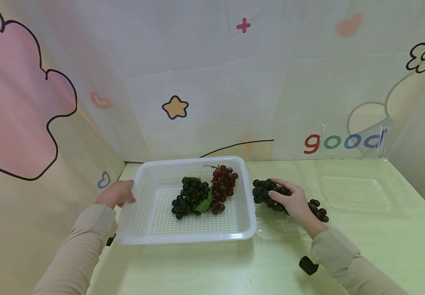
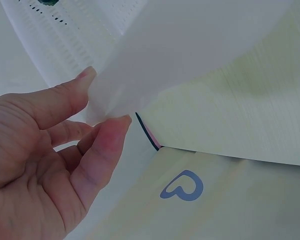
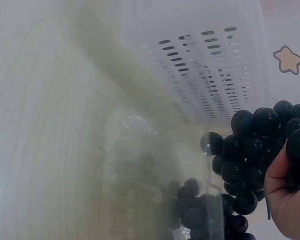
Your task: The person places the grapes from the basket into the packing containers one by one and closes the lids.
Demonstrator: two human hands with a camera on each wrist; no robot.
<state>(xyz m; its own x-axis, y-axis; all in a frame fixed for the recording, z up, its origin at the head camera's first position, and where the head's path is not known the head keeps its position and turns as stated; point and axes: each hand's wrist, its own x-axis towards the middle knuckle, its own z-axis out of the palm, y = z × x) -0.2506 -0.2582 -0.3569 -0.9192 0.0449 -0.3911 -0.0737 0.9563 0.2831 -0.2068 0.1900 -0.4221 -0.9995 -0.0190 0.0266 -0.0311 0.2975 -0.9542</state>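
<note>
My left hand [image 1: 118, 193] pinches the left rim of a white plastic basket [image 1: 188, 237], thumb on one side and fingers on the other in the left wrist view. The basket is tilted, its front edge raised off the table. Inside lie a bunch of dark grapes [image 1: 186, 200] with a green leaf [image 1: 205, 203] and a bunch of red grapes [image 1: 223, 184]. Just right of the basket, my right hand [image 1: 295, 205] grips another bunch of dark grapes [image 3: 245, 150]. More dark grapes [image 1: 318, 212] show beyond that wrist, in a clear plastic tray [image 1: 271, 234].
Further right on the pale green table [image 1: 389, 254] is a second clear plastic tray [image 1: 352, 178]. A printed curtain [image 1: 205, 82] hangs along the back and the left side, close behind the basket. A black object [image 1: 308, 265] shows by the right cuff.
</note>
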